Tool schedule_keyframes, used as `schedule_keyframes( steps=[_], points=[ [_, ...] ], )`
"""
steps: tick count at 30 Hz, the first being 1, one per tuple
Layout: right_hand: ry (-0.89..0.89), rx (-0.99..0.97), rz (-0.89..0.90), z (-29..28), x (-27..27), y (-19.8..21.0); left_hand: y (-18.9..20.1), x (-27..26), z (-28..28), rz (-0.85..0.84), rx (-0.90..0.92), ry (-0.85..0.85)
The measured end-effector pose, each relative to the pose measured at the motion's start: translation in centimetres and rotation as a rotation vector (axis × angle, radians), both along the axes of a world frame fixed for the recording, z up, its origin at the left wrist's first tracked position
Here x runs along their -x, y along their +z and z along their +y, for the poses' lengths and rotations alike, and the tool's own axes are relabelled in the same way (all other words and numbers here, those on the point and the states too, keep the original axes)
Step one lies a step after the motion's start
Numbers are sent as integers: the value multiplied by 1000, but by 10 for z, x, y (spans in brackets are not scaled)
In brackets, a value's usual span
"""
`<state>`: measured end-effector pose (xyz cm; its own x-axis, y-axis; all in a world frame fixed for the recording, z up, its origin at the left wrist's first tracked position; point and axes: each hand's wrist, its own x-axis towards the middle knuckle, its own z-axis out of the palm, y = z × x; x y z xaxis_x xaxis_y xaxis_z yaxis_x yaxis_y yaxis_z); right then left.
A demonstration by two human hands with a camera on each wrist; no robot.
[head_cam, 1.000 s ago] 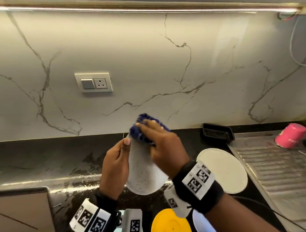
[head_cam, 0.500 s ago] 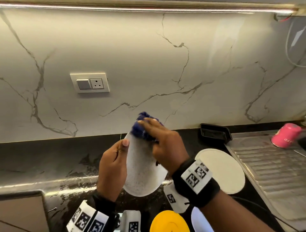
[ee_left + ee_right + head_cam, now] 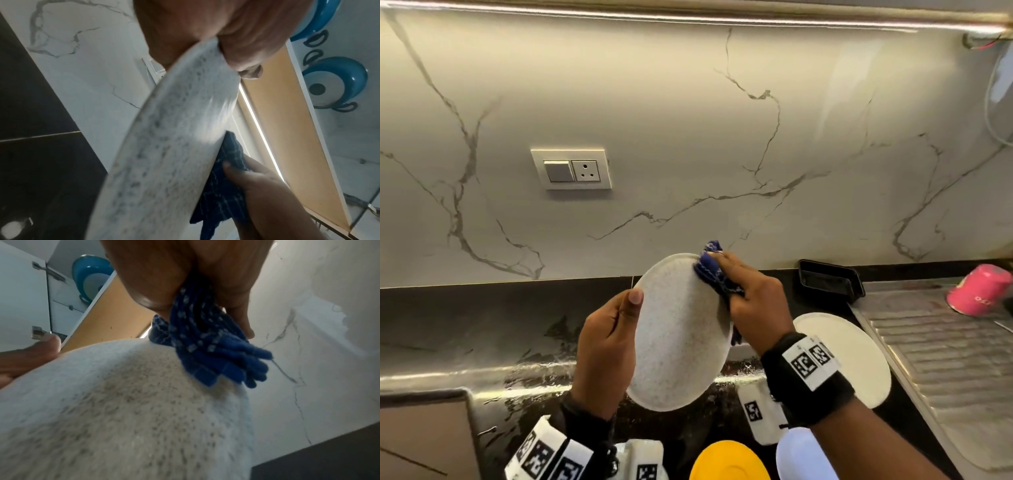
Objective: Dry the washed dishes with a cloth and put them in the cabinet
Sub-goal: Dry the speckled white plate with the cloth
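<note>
A speckled white plate [image 3: 678, 329] stands almost on edge above the black counter, its face toward me. My left hand [image 3: 609, 339] grips its left rim, thumb on the front; the left wrist view shows the plate [image 3: 168, 146] edge-on with fingers behind it. My right hand [image 3: 753, 301] holds a bunched blue cloth [image 3: 714, 270] against the plate's upper right rim. In the right wrist view the cloth [image 3: 209, 350] hangs from the fingers onto the plate [image 3: 123, 418].
On the counter lie a plain white plate [image 3: 852, 356], a yellow dish [image 3: 726, 462] and a white dish [image 3: 804, 459]. A black tray [image 3: 828, 281] sits by the wall; a pink cup [image 3: 979, 291] lies on the steel drainboard [image 3: 945, 359]. An open upper cabinet holds blue dishes [image 3: 337, 82].
The plate has turned to show more of its face. The cloth hand has slid from the plate's top toward its upper right rim.
</note>
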<state>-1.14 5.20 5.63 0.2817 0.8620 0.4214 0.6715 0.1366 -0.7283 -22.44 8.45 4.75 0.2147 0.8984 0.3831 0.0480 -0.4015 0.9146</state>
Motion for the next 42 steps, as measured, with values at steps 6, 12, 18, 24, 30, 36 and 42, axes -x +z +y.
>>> schedule_keyframes(
  steps=[6, 12, 18, 24, 30, 36, 42],
  points=[
    [-19, -75, -228, -2, 21, 12, 5, -9, -1, 128, -68, -29],
    [-66, -82, -298, 8, 17, 16, 11, -9, 3, 89, -123, 28],
    [-113, 102, -96, -13, 2, -14, 2, -2, 2, -23, -60, 96],
    [-134, 70, -130, -11, 7, -6, 7, -7, 8, 100, -57, -3],
    [-101, 10, -220, -1, 11, 3, 16, -9, 6, 137, -185, 59],
    [-124, 71, -119, -10, 7, -2, 15, -14, 4, 201, -181, 6],
    [-53, -18, -163, -6, 19, 15, 16, -16, 7, 173, -184, 20]
  ],
)
